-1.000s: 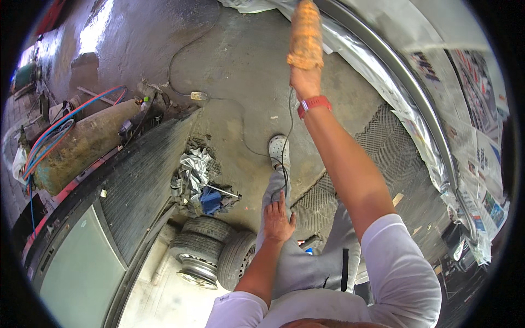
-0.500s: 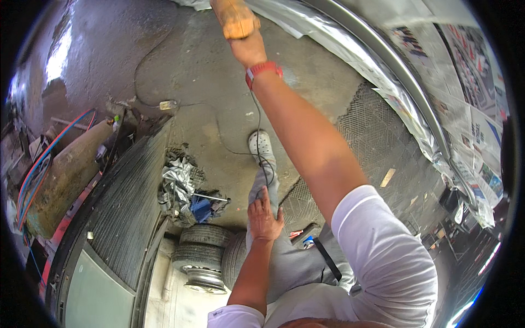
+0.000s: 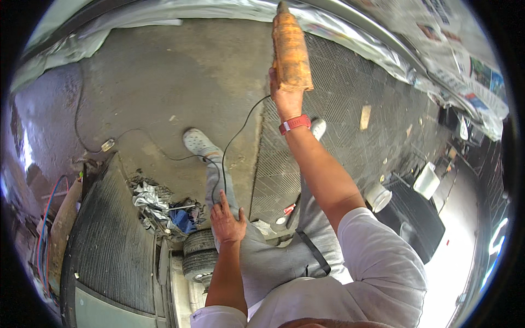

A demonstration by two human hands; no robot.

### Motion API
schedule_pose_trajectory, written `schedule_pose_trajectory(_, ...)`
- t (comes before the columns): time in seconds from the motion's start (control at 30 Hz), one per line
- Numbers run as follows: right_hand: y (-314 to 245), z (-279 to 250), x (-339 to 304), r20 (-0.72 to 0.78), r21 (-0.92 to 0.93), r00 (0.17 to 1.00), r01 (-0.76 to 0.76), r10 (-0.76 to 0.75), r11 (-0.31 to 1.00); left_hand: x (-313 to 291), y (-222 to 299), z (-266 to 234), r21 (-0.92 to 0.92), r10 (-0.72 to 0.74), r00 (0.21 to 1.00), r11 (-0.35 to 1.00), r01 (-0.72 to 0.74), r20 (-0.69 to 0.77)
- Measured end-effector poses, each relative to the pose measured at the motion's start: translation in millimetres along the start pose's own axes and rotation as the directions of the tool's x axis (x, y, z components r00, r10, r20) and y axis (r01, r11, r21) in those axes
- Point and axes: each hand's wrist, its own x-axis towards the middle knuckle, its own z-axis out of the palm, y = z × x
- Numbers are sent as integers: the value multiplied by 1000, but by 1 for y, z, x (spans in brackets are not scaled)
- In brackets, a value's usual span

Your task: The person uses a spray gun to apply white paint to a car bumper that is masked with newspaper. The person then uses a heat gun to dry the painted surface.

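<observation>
My right hand (image 3: 286, 101) is closed on the handle of a worn orange heat gun (image 3: 292, 52), its tapered metal nozzle facing the far edge of the view. The body of the tool hides most of my fingers. A black cord (image 3: 240, 124) loops from the tool down to my left leg. My left hand (image 3: 228, 224) lies on my left leg over grey trousers, fingers apart, the index finger stretched out beside the cord. Beyond the nozzle runs a car panel edge (image 3: 377, 27) masked with newspaper and silvery sheeting.
On the left, a dark ribbed panel (image 3: 109, 218) leans near crumpled foil (image 3: 146, 198) and stacked tyres (image 3: 199, 254). A cord connector (image 3: 108, 145) lies on concrete. Black ribbed matting (image 3: 339, 104) covers the right side, with a white bucket (image 3: 377, 197) and tan scrap (image 3: 365, 117).
The view has swung right and my body has turned. The heat gun now shows in full with its nozzle visible. My left hand stays on my leg.
</observation>
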Motion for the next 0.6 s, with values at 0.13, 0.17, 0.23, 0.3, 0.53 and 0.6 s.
schedule_pose_trajectory(0.13,69,-98,16,-158,48,987,17,-9,999,-6,34,28,72,118,993,990,-119,28)
schedule_pose_trajectory(0.17,64,-120,20,-121,248,970,-175,210,953,-8,40,36,88,150,988,985,-152,24)
schedule_pose_trajectory(0.23,78,-165,31,-117,464,902,-320,415,826,-14,56,47,87,218,976,972,-216,-6)
schedule_pose_trajectory(0.3,126,-209,47,-228,473,898,-236,376,849,-10,70,57,120,325,944,941,-317,-52)
schedule_pose_trajectory(0.53,233,-357,93,-336,567,822,-213,460,796,21,166,108,-35,342,937,938,-345,-66)
schedule_pose_trajectory(0.6,260,-395,105,-360,579,801,-210,478,788,27,200,119,-4,432,899,901,-434,-77)
